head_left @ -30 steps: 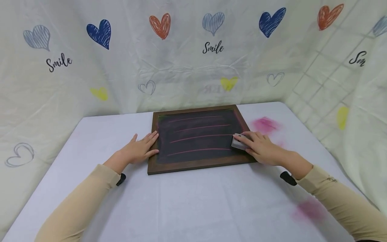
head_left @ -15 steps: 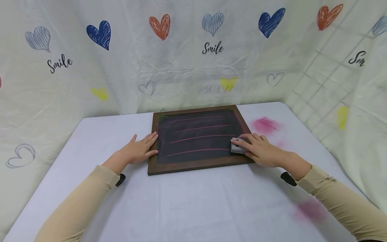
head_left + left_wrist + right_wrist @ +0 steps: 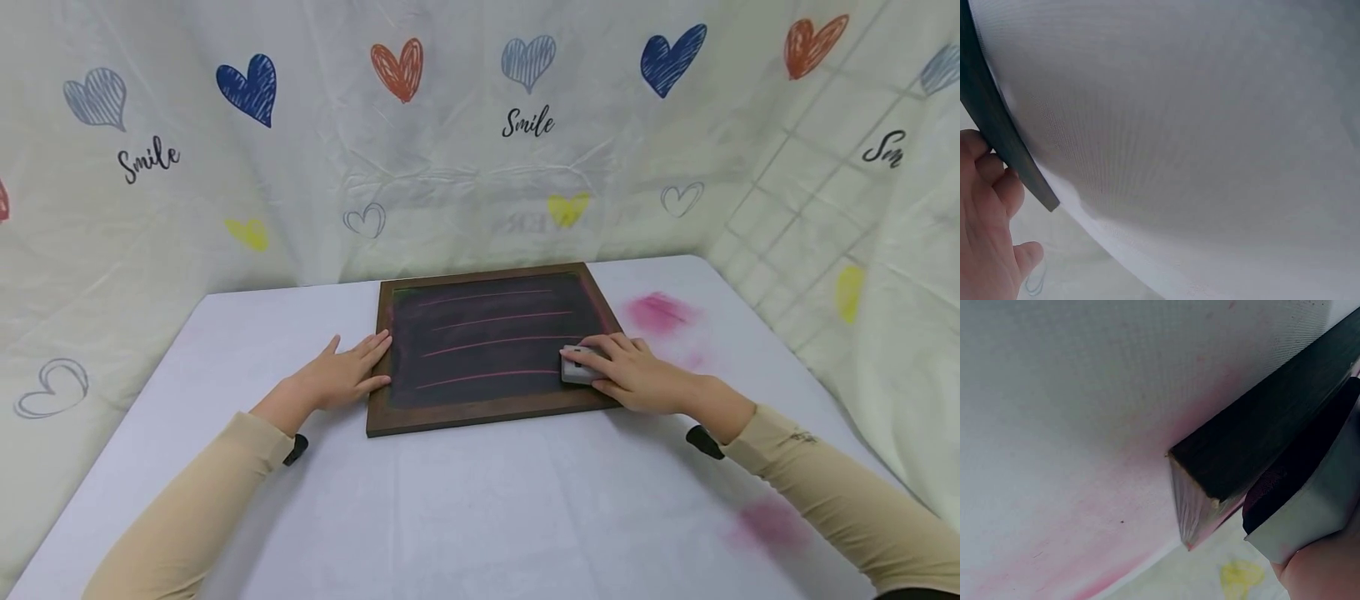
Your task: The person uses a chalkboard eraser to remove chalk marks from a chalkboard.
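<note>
"Where is the chalkboard (image 3: 483, 358)?"

"It lies on the white-covered bench (image 3: 450, 508), four thin pink lines (image 3: 495, 319) running across its dark face inside a brown wooden frame (image 3: 465, 412)."

"And the grey eraser (image 3: 575, 373)?"

"On the board's lower right, at the right end of the lowest line. The right hand (image 3: 641, 375) has its grip clamped on it."

"What about the left hand (image 3: 337, 375)?"

"Its grip is apart, thumb spread and fingertips touching the frame's left side."

"Anything else?"

"Pink smudges (image 3: 662, 312) mark the bench's right side; hearts (image 3: 249, 88) decorate the hanging fabric (image 3: 457, 137) behind."
</note>
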{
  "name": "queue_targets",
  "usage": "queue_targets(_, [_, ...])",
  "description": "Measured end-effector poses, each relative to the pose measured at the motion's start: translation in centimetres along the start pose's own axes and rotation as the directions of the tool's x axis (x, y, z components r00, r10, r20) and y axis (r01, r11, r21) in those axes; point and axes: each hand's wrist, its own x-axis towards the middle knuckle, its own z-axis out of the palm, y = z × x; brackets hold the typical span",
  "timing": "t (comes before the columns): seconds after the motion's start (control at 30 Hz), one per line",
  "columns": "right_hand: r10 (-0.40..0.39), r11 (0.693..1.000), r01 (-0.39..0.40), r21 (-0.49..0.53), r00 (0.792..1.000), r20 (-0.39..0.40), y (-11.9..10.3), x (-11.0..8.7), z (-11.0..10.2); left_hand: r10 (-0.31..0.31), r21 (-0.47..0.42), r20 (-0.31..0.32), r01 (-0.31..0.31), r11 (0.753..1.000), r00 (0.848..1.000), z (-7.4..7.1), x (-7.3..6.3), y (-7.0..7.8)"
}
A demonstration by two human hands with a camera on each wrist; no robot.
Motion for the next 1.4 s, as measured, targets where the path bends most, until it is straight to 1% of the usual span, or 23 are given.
queue_targets(0.17, [-0.009,1.0,0.009,-0.005,1.0,-0.005,-0.2,0.4,0.2,0.0,-0.001,0.002,0.0,1.0,1.0,0.1,0.0,0.0])
queue_targets(0.37, [-0.055,0.998,0.055,-0.014,0.998,-0.021,-0.4,1.2,0.7,0.0,0.001,0.006,0.0,1.0,1.0,0.1,0.1,-0.1])
queue_targets(0.63, [-0.056,0.998,0.056,-0.035,0.998,0.025,-1.5,2.8,0.9,-0.01,-0.01,0.018,0.011,1.0,1.0,0.3,-0.1,-0.2])
queue_targets(0.9, [-0.061,0.998,0.062,-0.012,0.996,0.06,-2.9,4.4,1.0,-0.012,0.001,0.021,0.012,1.0,1.0,0.3,-0.1,-0.3])
queue_targets(1.17, [-0.079,0.997,0.079,0.001,0.994,0.073,-4.2,6.1,1.3,-0.001,0.0,0.02,0.001,1.0,1.0,0.1,0.2,-0.1])
queue_targets(1.4, [-0.096,0.995,0.097,0.0,0.989,0.11,-5.7,7.9,1.6,0.005,-0.009,0.035,-0.005,1.0,0.999,-0.5,-0.2,0.2])
